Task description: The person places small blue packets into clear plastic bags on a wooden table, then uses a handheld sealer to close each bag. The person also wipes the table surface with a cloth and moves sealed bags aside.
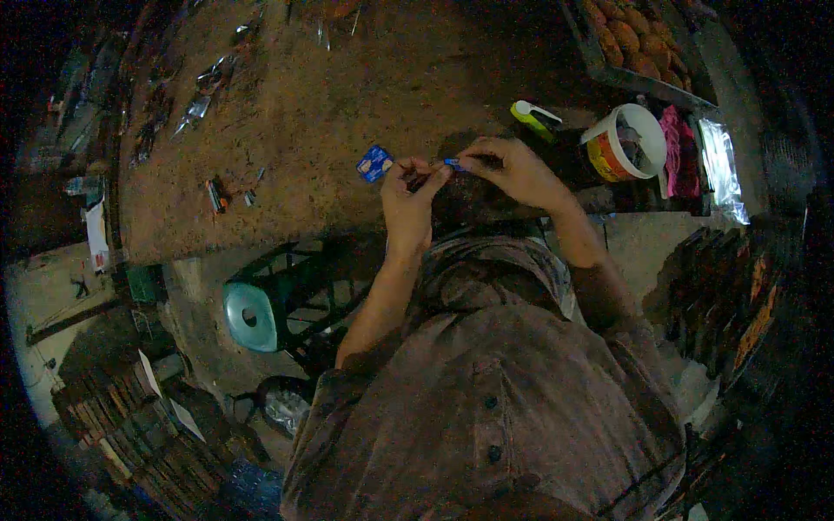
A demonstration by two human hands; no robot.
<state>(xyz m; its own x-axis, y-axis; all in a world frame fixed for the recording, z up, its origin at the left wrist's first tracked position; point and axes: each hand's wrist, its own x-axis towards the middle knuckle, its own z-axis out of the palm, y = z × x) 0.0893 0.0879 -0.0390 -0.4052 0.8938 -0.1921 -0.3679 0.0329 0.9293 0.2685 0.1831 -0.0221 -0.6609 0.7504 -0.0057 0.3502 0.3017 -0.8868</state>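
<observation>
Over the near part of a brown tabletop (326,117), my left hand (407,198) and my right hand (521,172) meet at a small blue piece (451,165). The fingertips of both hands pinch it, and part of it is hidden by them. What it is exactly is too small and dark to tell. Just left of my left hand's fingers is a flat blue printed packet (374,163). I cannot tell whether that packet lies on the table or is held by those fingers.
Right of my hands are a green-and-white handled tool (535,120), a white plastic tub (596,153), pink cloth (681,153) and a tray of baked buns (619,75). Leftward lie small battery-like cylinders (216,195) and clear plastic scraps (195,112). A teal-topped plastic stool (251,317) stands below.
</observation>
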